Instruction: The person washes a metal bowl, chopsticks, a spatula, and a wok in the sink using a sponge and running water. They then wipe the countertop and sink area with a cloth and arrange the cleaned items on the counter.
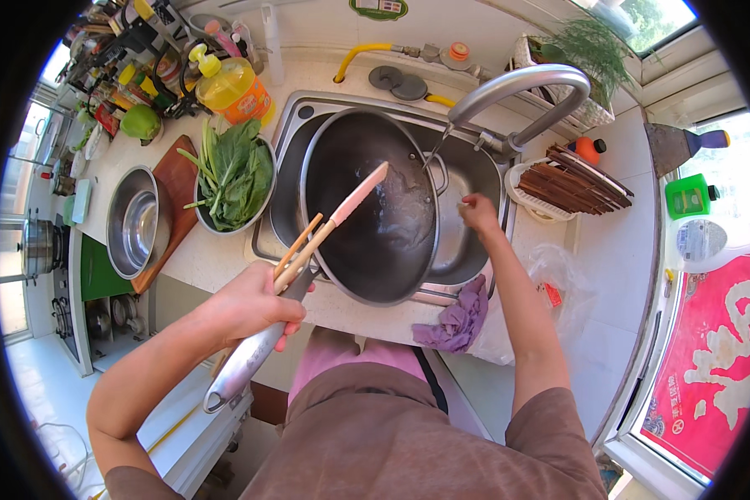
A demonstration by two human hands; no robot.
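My left hand [262,303] grips the metal handle of a large dark wok [362,206] together with a wooden-handled utensil [356,200] that has a pink tip, and a thinner wooden stick. The wok rests tilted over the sink's left side, with some water inside its right part. A thin stream falls from the curved faucet [525,81] near the wok's small loop handle. My right hand [480,214] is over the right basin of the steel sink [459,247], apart from the wok, its fingers curled; whether it holds something small cannot be told.
Left of the sink stand a bowl of leafy greens [240,181], an empty steel bowl [139,222] on a wooden cutting board [178,172], and a yellow pump bottle [234,90]. A purple cloth [456,319] hangs at the front edge. A bamboo mat [569,184] lies right.
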